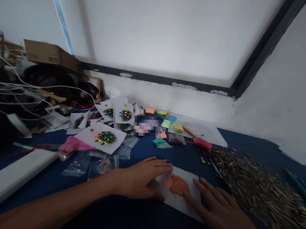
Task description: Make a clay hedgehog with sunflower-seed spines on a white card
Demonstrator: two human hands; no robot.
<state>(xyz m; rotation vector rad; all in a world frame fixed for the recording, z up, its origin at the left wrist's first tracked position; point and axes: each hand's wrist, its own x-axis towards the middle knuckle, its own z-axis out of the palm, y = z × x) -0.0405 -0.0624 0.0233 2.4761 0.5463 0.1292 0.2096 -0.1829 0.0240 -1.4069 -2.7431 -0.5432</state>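
Observation:
A white sheet of paper (172, 203) lies on the blue cloth before me. On it is a flat animal shape in orange-brown clay (179, 186), with a pink clay head (166, 182) and small pink feet below. My left hand (143, 178) rests over the sheet's left edge, fingers stretched out and holding nothing. From the right, my right hand (215, 203) reaches over the sheet with its fingers spread. One of its fingers is at the lower right edge of the orange-brown clay. Part of the sheet is hidden under both hands.
Striped sunflower seeds (257, 185) are heaped at the right. Finished hedgehog figures on paper (106, 138) lie at the back left. Coloured clay packs (178, 127) sit near the wall. A long white box (18, 176) and plastic bags (77, 163) lie at the left.

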